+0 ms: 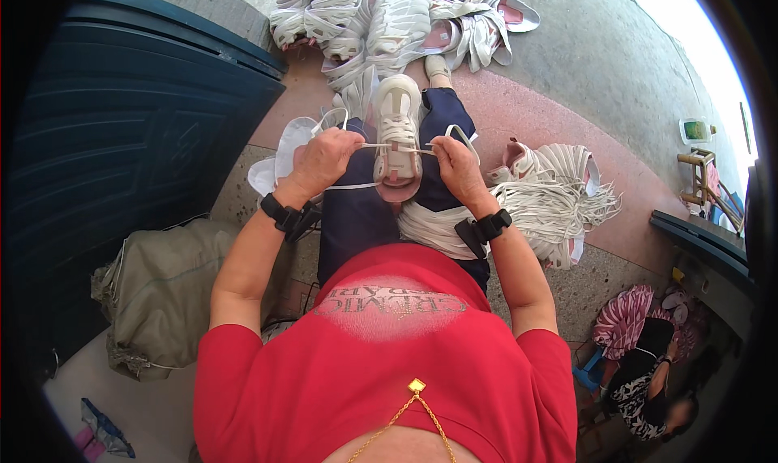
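Observation:
A white and beige sneaker (397, 106) with a pink tongue and lining rests on my lap between my thighs, its toe pointing away from me. My left hand (327, 156) is closed in a pinch on one end of its white shoelace (369, 145), just left of the shoe. On the other side, my right hand (456, 168) pinches the lace too. The lace runs sideways from both hands into the upper eyelets, and loose loops hang beyond each hand. Another stretch of lace crosses my left thigh below the left hand.
Several white sneakers (397, 25) are heaped on the ground ahead. Beside my right leg lies a bundle of white laces (551, 212) with more shoes. A dark blue door (138, 115) and a green-grey sack (182, 289) are at left. Another person (648, 382) sits at lower right.

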A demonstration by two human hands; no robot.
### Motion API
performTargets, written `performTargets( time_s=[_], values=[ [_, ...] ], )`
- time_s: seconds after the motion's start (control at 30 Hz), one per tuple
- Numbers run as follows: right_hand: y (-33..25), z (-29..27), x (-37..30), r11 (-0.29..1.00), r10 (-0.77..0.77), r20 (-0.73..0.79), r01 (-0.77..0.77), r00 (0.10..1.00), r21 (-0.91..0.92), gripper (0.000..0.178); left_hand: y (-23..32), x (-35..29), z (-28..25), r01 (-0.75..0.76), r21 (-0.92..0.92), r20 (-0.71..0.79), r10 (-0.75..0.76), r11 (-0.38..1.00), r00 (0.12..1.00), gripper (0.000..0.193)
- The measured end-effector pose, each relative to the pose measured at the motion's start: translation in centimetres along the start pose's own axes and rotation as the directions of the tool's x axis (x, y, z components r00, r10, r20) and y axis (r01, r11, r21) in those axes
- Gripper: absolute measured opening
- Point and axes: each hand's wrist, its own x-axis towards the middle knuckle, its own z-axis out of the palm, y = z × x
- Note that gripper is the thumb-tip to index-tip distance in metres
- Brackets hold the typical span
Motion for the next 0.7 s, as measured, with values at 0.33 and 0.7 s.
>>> performTargets(
  time_s=[0.33, 0.7],
  values=[
    [0.4, 0.0, 0.5, 0.953, 0.255, -0.111, -0.23, 0.961, 0.196, 0.013, -1.3, -0.3, 0.1, 0.094, 0.014, -0.055, -0.093, 0.995, 0.994, 0.014],
    [-1.8, 0.9, -1.1, 0.905, -0.125, 0.182, 0.187, 0.975, -0.382, 0.015, -0.3, -2.4, 4.3, 0.498, -0.209, 0.213, -0.458, 0.842, 0.863, 0.02]
  ],
)
